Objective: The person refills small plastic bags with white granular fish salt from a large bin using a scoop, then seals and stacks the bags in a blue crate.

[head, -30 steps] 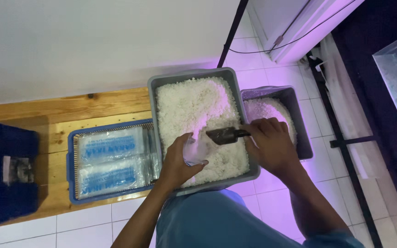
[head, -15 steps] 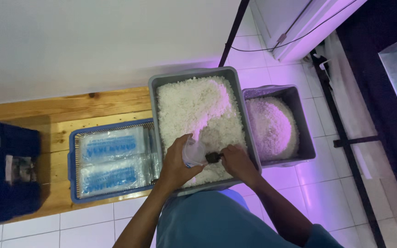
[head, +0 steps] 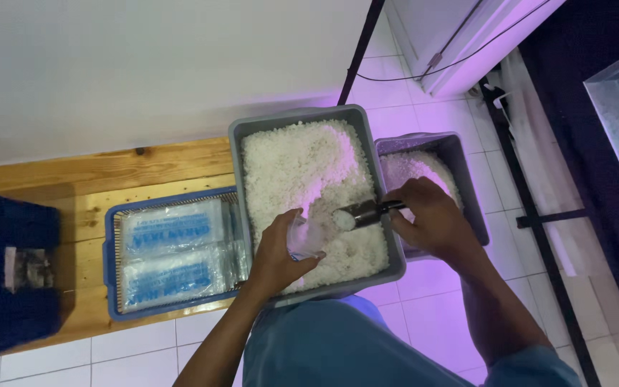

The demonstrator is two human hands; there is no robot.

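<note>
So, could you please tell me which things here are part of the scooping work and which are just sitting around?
In use:
left hand holding a clear bag
right hand holding a metal scoop
big grey tub of white granules

Just lying about:
smaller grey tub
blue basket of filled packets
dark blue crate

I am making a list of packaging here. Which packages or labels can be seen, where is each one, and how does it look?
Upper flat packet: in the blue basket left of the grey tub, rectangular, clear-white with blue print.
Lower flat packet: same basket, nearer the person, same look.
Small clear bag: held in the left hand over the grey tub, no print visible.
No signs or screens visible.
</note>
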